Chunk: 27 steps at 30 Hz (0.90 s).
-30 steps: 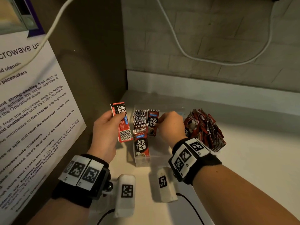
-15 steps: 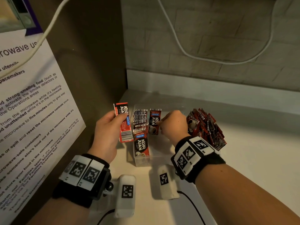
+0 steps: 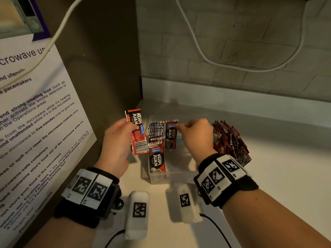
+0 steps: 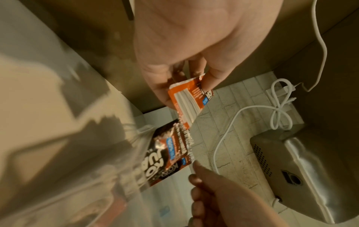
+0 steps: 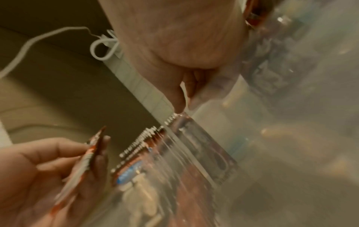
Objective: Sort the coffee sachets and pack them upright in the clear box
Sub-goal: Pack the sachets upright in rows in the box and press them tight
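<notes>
The right hand (image 3: 195, 136) pinches the top edge of a sachet (image 3: 171, 134) standing in the clear box (image 3: 176, 173); the left hand (image 3: 117, 140) grips a spare sachet (image 3: 137, 131) just left. Best press it flush against the upright row before letting go.

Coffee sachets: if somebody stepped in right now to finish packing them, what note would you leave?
Left hand holds one red sachet beside the clear box.
Right hand pinches the top of a dark sachet standing in the box.
Done: a row of sachets stands upright inside the box.
Left: seat the pinched sachet, add the red one, then work through the loose pile right of the box.
</notes>
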### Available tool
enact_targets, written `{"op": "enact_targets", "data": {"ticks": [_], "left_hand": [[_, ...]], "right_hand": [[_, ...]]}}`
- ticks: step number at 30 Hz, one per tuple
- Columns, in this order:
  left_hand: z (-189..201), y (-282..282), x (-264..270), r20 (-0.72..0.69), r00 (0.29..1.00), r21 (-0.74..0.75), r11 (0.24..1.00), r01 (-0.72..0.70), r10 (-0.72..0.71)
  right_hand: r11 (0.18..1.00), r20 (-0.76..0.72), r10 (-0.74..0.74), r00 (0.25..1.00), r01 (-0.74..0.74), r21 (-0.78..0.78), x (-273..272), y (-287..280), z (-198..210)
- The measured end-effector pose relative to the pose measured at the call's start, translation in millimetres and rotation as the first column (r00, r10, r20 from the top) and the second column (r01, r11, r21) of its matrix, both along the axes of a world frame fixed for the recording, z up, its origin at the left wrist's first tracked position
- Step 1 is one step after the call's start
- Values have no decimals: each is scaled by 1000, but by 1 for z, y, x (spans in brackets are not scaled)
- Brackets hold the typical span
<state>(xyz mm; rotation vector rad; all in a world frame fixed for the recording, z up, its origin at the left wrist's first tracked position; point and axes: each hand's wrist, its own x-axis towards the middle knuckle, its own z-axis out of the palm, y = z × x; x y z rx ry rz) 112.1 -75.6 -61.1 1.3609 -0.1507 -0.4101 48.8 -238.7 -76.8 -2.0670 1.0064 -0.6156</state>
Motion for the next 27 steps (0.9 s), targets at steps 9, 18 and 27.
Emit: {"op": "enact_targets", "data": {"ticks": [9, 18, 27], "left_hand": [[19, -21, -12, 198, 980, -58, 998, 24, -12], [28, -33, -12, 281, 952, 28, 993, 117, -120], [33, -42, -6, 339, 919, 111, 979, 171, -199]], "right_hand": [[852, 32, 430, 902, -393, -346, -28, 58, 38], [944, 306, 274, 912, -317, 98, -36, 31, 36], [918, 322, 256, 912, -334, 216, -42, 16, 36]]}}
